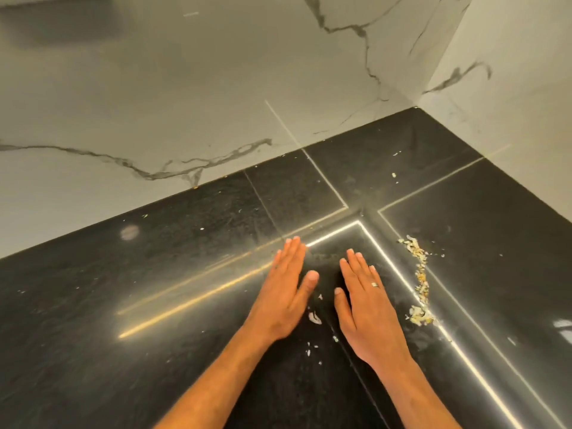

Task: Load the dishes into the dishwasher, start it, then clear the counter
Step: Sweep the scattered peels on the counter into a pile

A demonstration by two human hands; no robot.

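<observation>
Both my hands lie flat, palms down, on the black stone counter (154,289) near its inner corner. My left hand (286,286) has its fingers together and holds nothing. My right hand (366,301), with a ring on one finger, is just as flat and empty. A curved line of pale and yellow food scraps (419,280) lies right of my right hand. A few white bits (315,318) sit between my two hands. No dishes or dishwasher are in view.
White marble-look wall tiles (216,103) rise behind the counter and on the right (510,88), meeting in a corner. Small crumbs (394,175) dot the counter near the back. Bright light strips reflect on the stone.
</observation>
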